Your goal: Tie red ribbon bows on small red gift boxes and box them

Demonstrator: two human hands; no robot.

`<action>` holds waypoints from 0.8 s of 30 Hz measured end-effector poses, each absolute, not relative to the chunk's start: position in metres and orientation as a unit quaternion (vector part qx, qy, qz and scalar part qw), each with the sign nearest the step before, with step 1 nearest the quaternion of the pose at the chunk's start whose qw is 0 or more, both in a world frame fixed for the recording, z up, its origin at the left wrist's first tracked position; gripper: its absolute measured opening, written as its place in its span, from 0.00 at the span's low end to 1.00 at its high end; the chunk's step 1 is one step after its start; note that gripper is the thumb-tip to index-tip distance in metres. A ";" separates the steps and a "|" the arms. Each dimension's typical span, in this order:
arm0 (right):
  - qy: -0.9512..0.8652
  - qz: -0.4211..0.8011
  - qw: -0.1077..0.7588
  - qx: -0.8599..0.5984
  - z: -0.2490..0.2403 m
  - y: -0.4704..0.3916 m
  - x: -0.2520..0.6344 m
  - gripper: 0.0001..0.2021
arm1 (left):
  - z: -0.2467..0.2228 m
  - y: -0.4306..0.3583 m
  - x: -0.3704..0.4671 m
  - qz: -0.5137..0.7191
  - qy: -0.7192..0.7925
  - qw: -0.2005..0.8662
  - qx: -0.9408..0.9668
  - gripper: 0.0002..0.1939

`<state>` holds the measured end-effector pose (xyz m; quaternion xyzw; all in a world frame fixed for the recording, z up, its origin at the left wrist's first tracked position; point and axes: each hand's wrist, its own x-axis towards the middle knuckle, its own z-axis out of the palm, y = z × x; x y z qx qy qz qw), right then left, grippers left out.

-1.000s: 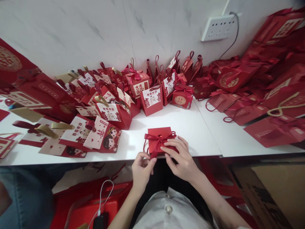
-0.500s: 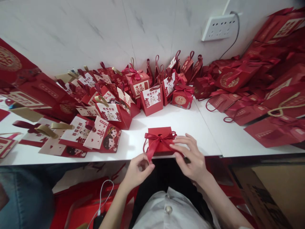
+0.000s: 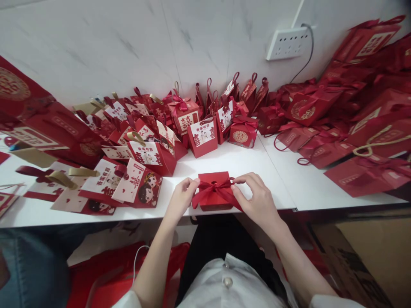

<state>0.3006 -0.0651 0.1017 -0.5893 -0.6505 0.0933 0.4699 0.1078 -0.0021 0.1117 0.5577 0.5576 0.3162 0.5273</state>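
A small red gift box (image 3: pixel 213 176) sits at the table's front edge, tied across the top with a red ribbon bow (image 3: pixel 215 187). My left hand (image 3: pixel 182 196) is at the box's left side, thumb and fingers pinched on the bow's left loop. On the other side, my right hand (image 3: pixel 257 200) pinches the right loop of the ribbon. The ribbon tails hang to the left and right over the box front. Fingertips partly hide the loop ends.
Decorated red and white favour boxes (image 3: pixel 138 182) stand crowded on the left of the white table (image 3: pixel 276 188). Red bags and boxes (image 3: pixel 340 141) are piled at right. A power strip (image 3: pixel 287 42) hangs on the wall. A person's denim-clad leg (image 3: pixel 32 265) is at lower left.
My left hand has moved up from the ribbon tail to the bow's left loop. My right hand has closed from spread fingers to a pinch on the right loop. The view has shifted slightly.
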 end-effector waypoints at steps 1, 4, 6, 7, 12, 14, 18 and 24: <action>-0.646 0.092 0.469 -0.595 0.100 -0.065 0.300 0.03 | 0.113 -0.003 0.109 0.328 0.558 0.507 0.569 0.19; -0.635 0.090 0.471 -0.605 0.096 -0.064 0.300 0.04 | 0.119 -0.007 0.111 0.374 0.569 0.411 0.606 0.15; -0.635 0.095 0.472 -0.604 0.094 -0.063 0.300 0.06 | 0.126 -0.010 0.111 0.364 0.578 0.353 0.639 0.13; -0.630 0.099 0.473 -0.608 0.093 -0.062 0.300 0.07 | 0.129 -0.011 0.111 0.345 0.585 0.335 0.653 0.13; -0.560 0.176 0.441 -0.679 0.094 -0.057 0.300 0.12 | 0.140 -0.015 0.114 0.209 0.644 0.289 0.677 0.20; -0.549 0.201 0.421 -0.693 0.097 -0.057 0.299 0.14 | 0.140 -0.020 0.116 0.172 0.654 0.260 0.689 0.22; -0.563 0.152 0.451 -0.675 0.105 -0.060 0.295 0.11 | 0.139 -0.032 0.118 0.147 0.641 0.263 0.706 0.21; -0.704 0.092 0.437 -0.552 0.107 -0.064 0.284 0.03 | 0.136 -0.039 0.120 0.163 0.606 0.303 0.717 0.13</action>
